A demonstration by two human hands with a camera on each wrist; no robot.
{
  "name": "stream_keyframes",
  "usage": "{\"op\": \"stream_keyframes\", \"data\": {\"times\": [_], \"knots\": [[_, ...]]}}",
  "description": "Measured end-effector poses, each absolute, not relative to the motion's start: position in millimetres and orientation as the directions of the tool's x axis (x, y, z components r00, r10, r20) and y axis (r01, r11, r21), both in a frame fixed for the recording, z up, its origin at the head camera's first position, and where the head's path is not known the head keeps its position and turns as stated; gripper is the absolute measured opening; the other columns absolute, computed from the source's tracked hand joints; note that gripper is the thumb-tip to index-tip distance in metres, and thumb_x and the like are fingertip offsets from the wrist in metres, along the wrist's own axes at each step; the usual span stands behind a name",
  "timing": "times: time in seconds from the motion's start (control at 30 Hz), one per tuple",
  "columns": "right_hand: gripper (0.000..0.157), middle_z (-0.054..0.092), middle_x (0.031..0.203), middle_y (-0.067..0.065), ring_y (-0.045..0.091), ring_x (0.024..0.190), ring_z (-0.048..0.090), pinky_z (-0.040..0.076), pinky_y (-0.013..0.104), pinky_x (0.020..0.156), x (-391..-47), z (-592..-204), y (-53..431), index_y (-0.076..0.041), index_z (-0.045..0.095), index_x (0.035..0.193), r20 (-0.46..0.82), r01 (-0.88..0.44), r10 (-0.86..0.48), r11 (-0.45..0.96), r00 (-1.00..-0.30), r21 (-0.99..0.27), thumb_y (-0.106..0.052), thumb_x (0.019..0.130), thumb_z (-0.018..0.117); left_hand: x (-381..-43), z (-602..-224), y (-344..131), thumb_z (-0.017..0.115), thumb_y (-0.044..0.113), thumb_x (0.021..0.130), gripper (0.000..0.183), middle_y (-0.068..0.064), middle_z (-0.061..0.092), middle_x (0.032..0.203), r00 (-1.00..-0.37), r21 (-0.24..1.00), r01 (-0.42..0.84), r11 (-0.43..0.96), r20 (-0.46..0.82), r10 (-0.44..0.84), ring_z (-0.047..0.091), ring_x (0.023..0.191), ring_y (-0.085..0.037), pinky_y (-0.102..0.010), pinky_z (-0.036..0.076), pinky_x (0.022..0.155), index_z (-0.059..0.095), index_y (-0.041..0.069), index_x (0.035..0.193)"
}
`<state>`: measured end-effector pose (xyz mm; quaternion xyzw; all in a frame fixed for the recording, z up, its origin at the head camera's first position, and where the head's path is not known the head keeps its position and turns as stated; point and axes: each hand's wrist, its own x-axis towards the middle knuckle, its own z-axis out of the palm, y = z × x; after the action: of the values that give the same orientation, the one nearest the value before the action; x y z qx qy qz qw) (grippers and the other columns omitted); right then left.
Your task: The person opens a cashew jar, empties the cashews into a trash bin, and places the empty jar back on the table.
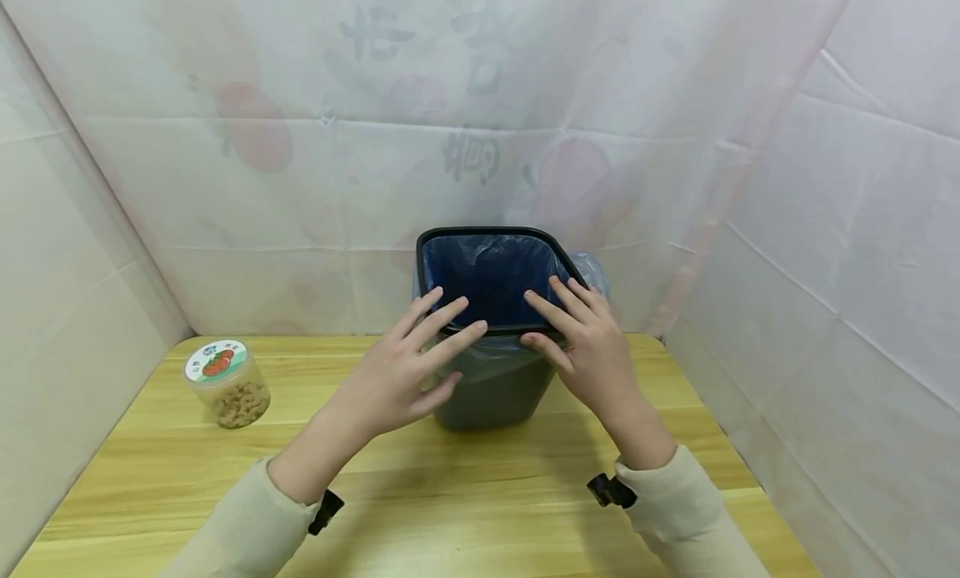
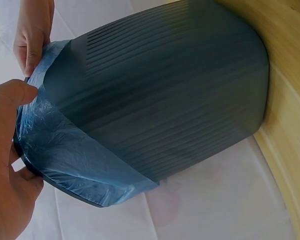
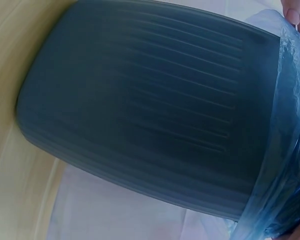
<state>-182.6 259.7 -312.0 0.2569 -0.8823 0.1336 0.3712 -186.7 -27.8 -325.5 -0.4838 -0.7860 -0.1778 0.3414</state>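
Note:
A dark grey trash can (image 1: 487,399) stands upright on the table, lined with a thin blue plastic bag (image 1: 480,270). The bag's edge folds down over the outside, and a black rim (image 1: 487,230) frames the mouth. At the near left corner of the rim is my left hand (image 1: 393,374), fingers spread and fairly straight. My right hand (image 1: 596,349) is at the near right corner, its fingers extended over the rim. In the left wrist view the folded bag (image 2: 90,160) hangs over the ribbed side; exact finger contact with it is unclear.
A clear jar (image 1: 242,401) of cashew-like pieces with a printed lid stands at the left of the wooden table (image 1: 465,511). Pale fabric walls (image 1: 337,186) enclose the back and both sides. Bunched bag plastic (image 1: 591,270) sticks out at the can's right.

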Motion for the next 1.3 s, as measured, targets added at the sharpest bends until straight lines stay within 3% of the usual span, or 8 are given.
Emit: {"op": "stream_keyframes", "data": {"times": [1.3], "knots": [[0.057,0.057,0.142,0.016,0.041,0.135,0.048,0.034,0.066,0.109,-182.8,-317.1,239.1,-0.023,0.064,0.136,0.763,-0.574,-0.343,0.818,-0.547,-0.044,-0.059,0.092,0.055,-181.5,-327.8,-45.3,0.074,0.019,0.087,0.067,-0.014,0.044,0.152,-0.317,-0.039,0.867,0.498,0.727,0.609,0.03,0.147,-0.04,-0.052,0.042,0.11,0.048,0.021,0.149]]}}
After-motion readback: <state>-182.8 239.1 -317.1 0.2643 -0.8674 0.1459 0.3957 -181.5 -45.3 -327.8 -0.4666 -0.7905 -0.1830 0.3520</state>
